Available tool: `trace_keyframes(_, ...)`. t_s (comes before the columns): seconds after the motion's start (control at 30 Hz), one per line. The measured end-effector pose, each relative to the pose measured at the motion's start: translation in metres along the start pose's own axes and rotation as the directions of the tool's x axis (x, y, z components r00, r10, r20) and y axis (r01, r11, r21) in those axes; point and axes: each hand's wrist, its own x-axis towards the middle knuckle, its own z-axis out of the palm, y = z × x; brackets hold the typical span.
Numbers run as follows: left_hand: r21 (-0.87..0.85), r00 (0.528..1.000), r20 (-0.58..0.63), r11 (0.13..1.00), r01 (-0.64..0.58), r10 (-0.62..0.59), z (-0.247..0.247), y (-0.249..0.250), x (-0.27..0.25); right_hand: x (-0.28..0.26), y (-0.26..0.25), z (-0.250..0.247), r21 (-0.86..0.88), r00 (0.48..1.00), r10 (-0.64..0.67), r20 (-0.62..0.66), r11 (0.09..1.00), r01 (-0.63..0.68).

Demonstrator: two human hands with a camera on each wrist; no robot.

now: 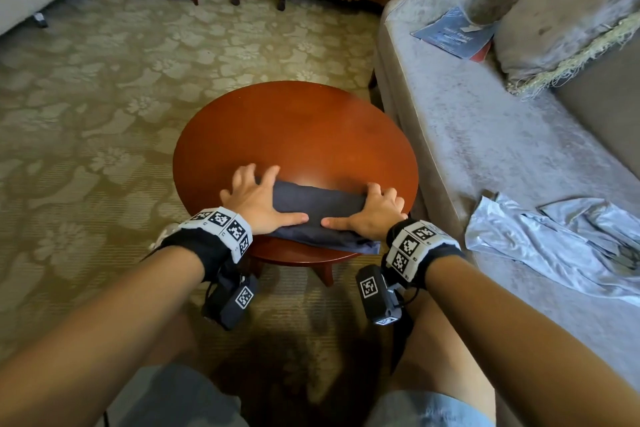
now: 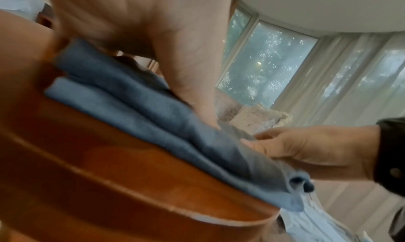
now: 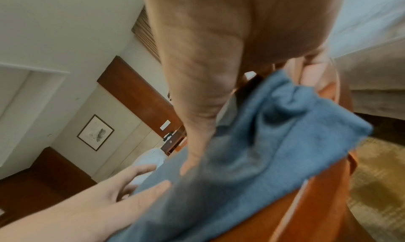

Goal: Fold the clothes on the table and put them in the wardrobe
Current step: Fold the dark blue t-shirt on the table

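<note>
Two bare forearms reach forward from the bottom of the head view, each wrist wrapped in a black band with square printed markers. Both hands lie flat on a folded dark blue garment (image 1: pixel 320 215) at the near edge of a round reddish wooden table (image 1: pixel 294 128). Left hand (image 1: pixel 258 199) covers the garment's left end, fingers spread and straight, thumb pointing inward. Right hand (image 1: pixel 372 213) covers the right end, fingers slightly bent over the far fold, thumb pointing toward the other thumb. To the right stands a grey sofa (image 1: pixel 485 135), where a crumpled silvery garment (image 1: pixel 554 246) lies.
</note>
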Motion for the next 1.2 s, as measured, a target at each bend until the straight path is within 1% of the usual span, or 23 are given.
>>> trace_keyframes(0.07, -0.036, 0.990, 0.004, 0.989, 0.144, -0.144, -0.008, 0.000, -0.001, 0.003, -0.001, -0.007, 0.051, 0.997, 0.053, 0.057, 0.997, -0.056)
trace_keyframes(0.1, -0.064, 0.980, 0.019, 0.978, 0.198, -0.198, -0.011, 0.000, 0.000, 0.004, 0.000, -0.010, 0.115, 0.993, 0.075, 0.087, 0.990, -0.084)
trace_keyframes(0.13, -0.085, 0.973, 0.047, 0.970, 0.228, -0.224, -0.015, -0.001, 0.001, 0.003, 0.001, -0.014, 0.183, 0.990, 0.089, 0.108, 0.977, -0.108)
trace_keyframes(0.2, -0.118, 0.966, 0.124, 0.963, 0.243, -0.229, -0.021, -0.002, 0.000, -0.001, 0.002, -0.020, 0.299, 0.983, 0.116, 0.143, 0.942, -0.155)
trace_keyframes(0.27, -0.232, 0.958, 0.181, 0.937, 0.261, -0.222, -0.024, -0.003, 0.000, -0.004, 0.005, -0.023, 0.365, 0.978, 0.140, 0.153, 0.912, -0.188)
trace_keyframes(0.3, -0.311, 0.955, 0.195, 0.909, 0.276, -0.223, -0.023, -0.003, 0.000, -0.007, 0.007, -0.024, 0.391, 0.978, 0.154, 0.141, 0.899, -0.198)
trace_keyframes(0.37, -0.444, 0.960, 0.171, 0.853, 0.274, -0.220, -0.020, 0.000, 0.000, -0.009, 0.014, -0.024, 0.477, 0.973, 0.197, 0.121, 0.848, -0.231)
trace_keyframes(0.43, -0.544, 0.977, 0.125, 0.811, 0.214, -0.174, -0.017, 0.010, -0.002, -0.013, 0.028, -0.027, 0.573, 0.969, 0.215, 0.120, 0.782, -0.245)
trace_keyframes(0.53, -0.708, 0.994, 0.109, 0.699, 0.101, -0.033, -0.015, 0.034, -0.003, -0.025, 0.059, -0.035, 0.670, 0.972, 0.224, 0.071, 0.711, -0.213)
trace_keyframes(0.6, -0.768, 0.993, 0.101, 0.639, 0.043, 0.055, -0.017, 0.058, -0.004, -0.034, 0.085, -0.044, 0.728, 0.970, 0.241, 0.025, 0.661, -0.183)
trace_keyframes(0.7, -0.801, 0.982, 0.078, 0.598, -0.041, 0.172, -0.016, 0.112, -0.003, -0.054, 0.137, -0.060, 0.797, 0.966, 0.258, -0.037, 0.591, -0.127)
trace_keyframes(0.77, -0.818, 0.962, 0.080, 0.569, -0.087, 0.261, -0.011, 0.161, -0.005, -0.076, 0.179, -0.070, 0.828, 0.941, 0.319, -0.110, 0.554, -0.091)
trace_keyframes(0.8, -0.816, 0.950, 0.087, 0.568, -0.105, 0.301, -0.003, 0.188, -0.004, -0.088, 0.203, -0.073, 0.859, 0.917, 0.373, -0.143, 0.506, -0.072)
trace_keyframes(0.83, -0.806, 0.929, 0.106, 0.578, -0.128, 0.354, 0.004, 0.217, -0.011, -0.104, 0.228, -0.075, 0.889, 0.882, 0.442, -0.166, 0.454, -0.061)
trace_keyframes(0.87, -0.800, 0.910, 0.122, 0.582, -0.146, 0.396, 0.016, 0.248, -0.015, -0.120, 0.253, -0.076, 0.906, 0.834, 0.516, -0.195, 0.420, -0.048)
trace_keyframes(0.97, -0.785, 0.821, 0.180, 0.582, -0.212, 0.542, 0.052, 0.332, -0.053, -0.180, 0.324, -0.074, 0.923, 0.653, 0.706, -0.273, 0.384, -0.030)
trace_keyframes(1.03, -0.762, 0.754, 0.178, 0.574, -0.301, 0.632, 0.077, 0.379, -0.089, -0.224, 0.361, -0.068, 0.937, 0.512, 0.808, -0.292, 0.349, -0.015)
trace_keyframes(1.07, -0.751, 0.718, 0.179, 0.565, -0.342, 0.673, 0.086, 0.399, -0.110, -0.246, 0.377, -0.064, 0.942, 0.449, 0.842, -0.300, 0.335, 0.002)
trace_keyframes(1.1, -0.748, 0.673, 0.191, 0.550, -0.373, 0.715, 0.094, 0.417, -0.133, -0.268, 0.391, -0.060, 0.946, 0.397, 0.866, -0.303, 0.322, 0.020)
trace_keyframes(1.13, -0.745, 0.643, 0.206, 0.544, -0.385, 0.738, 0.105, 0.435, -0.150, -0.288, 0.404, -0.056, 0.950, 0.345, 0.889, -0.303, 0.309, 0.037)
trace_keyframes(1.17, -0.745, 0.602, 0.212, 0.526, -0.410, 0.770, 0.111, 0.449, -0.172, -0.308, 0.416, -0.053, 0.955, 0.296, 0.909, -0.295, 0.293, 0.051)
trace_keyframes(1.2, -0.738, 0.578, 0.219, 0.521, -0.428, 0.786, 0.122, 0.464, -0.186, -0.327, 0.427, -0.049, 0.960, 0.247, 0.928, -0.280, 0.272, 0.068)
